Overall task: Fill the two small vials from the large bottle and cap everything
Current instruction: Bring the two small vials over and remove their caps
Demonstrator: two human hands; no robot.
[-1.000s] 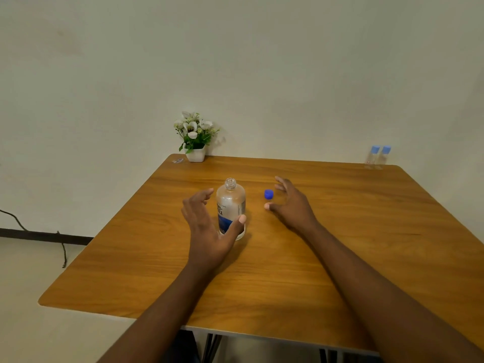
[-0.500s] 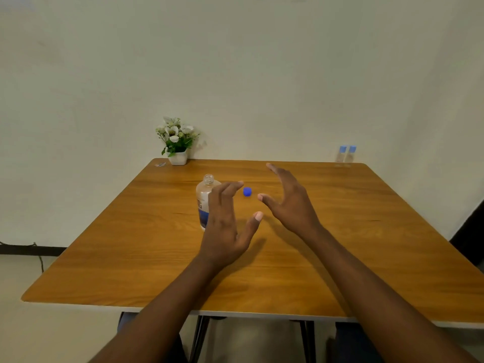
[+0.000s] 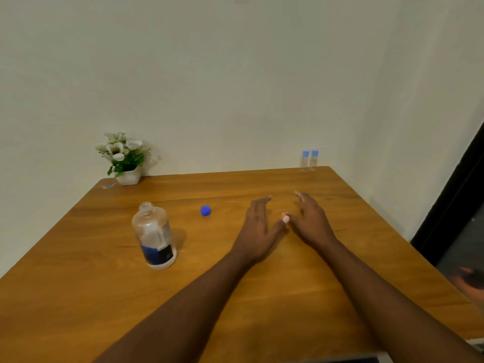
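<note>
Both your hands, left (image 3: 258, 231) and right (image 3: 311, 224), hover empty, grip released; bottle (image 3: 154, 235) uncapped at 9 o'clock, vials (image 3: 309, 160) at 12.

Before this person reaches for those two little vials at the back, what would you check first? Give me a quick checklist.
1. Large bottle standing upright, mouth uncapped: ok.
2. Its blue cap off and lying on the table clear of the bottle: ok.
3. Left hand empty, fingers spread: ok.
4. Right hand empty, fingers spread: ok.
5. Two small vials standing side by side at the far right corner, light blue caps on: not ok for filling, they must be uncapped.
6. Liquid level in the large bottle: cannot tell.
</note>
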